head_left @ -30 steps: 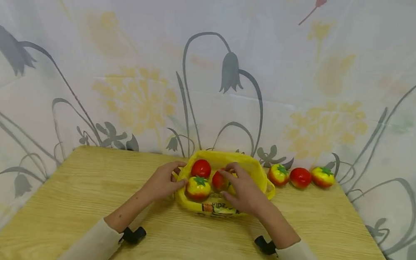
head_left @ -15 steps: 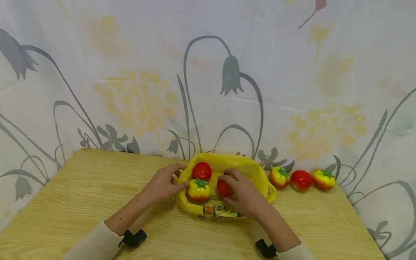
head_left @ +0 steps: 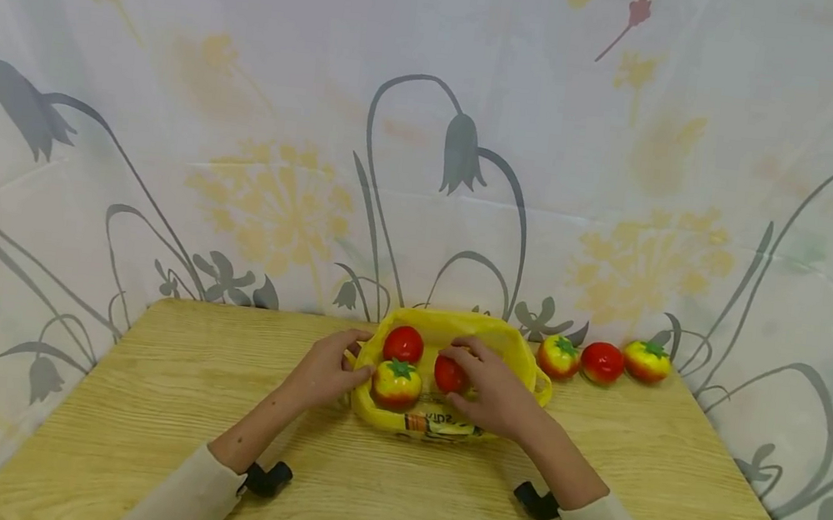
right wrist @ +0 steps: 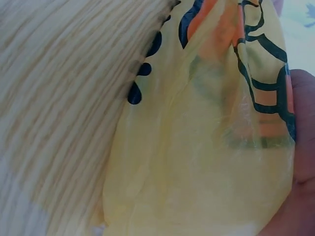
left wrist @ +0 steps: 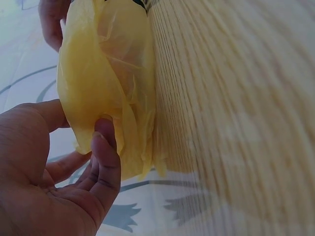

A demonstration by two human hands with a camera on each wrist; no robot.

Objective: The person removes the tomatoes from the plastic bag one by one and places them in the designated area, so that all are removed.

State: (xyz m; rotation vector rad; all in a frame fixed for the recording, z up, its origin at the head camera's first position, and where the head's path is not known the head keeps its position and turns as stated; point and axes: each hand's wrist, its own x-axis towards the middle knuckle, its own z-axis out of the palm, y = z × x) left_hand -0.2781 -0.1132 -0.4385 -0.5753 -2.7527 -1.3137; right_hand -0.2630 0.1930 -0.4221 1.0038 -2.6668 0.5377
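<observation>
A yellow plastic bag lies spread open on the table, with black printing on its near side. My left hand grips its left edge; in the left wrist view the bag's film runs between thumb and fingers. Inside, at the left, sit a glossy red toy tomato and a yellow-and-red toy tomato with a green leafy top. My right hand reaches into the bag, its fingers curled round another red toy tomato. In the right wrist view the bag's side hides that tomato.
Right of the bag, along the table's back edge, stand three more toy tomatoes in a row: one yellow-and-red, one red, one yellow-and-red. The wooden table meets a flower-printed curtain behind.
My right hand has shifted slightly right and down inside the bag with the red toy tomato, which shows more fully now. My left hand keeps its hold on the bag's edge.
</observation>
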